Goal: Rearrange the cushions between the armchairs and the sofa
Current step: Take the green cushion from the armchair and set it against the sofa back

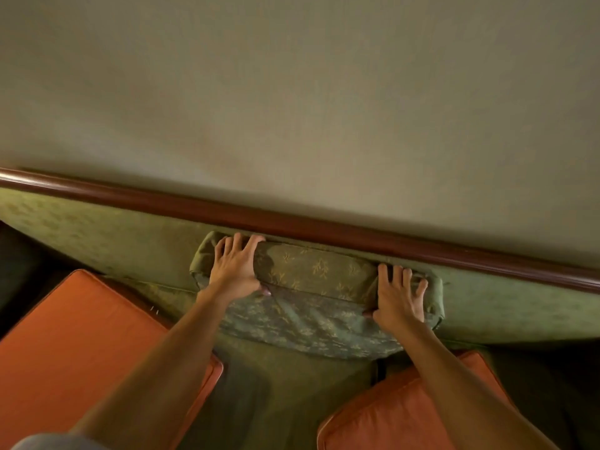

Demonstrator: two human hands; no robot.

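Observation:
A green patterned cushion [319, 287] stands against the sofa's green backrest [107, 235], just under the dark wooden top rail [292, 224]. My left hand [235, 266] grips its upper left end, fingers over the top edge and thumb on the front. Near the upper right end, my right hand [397, 295] holds the cushion the same way, fingers spread over the top and thumb pressed into the front face. Two orange cushions lie on the green seat [279, 384], one at the left [81, 345] and one at the lower right [406, 414].
A plain beige wall [292, 92] fills the upper half behind the sofa's rail. Dark gaps show at the far left and far right of the sofa.

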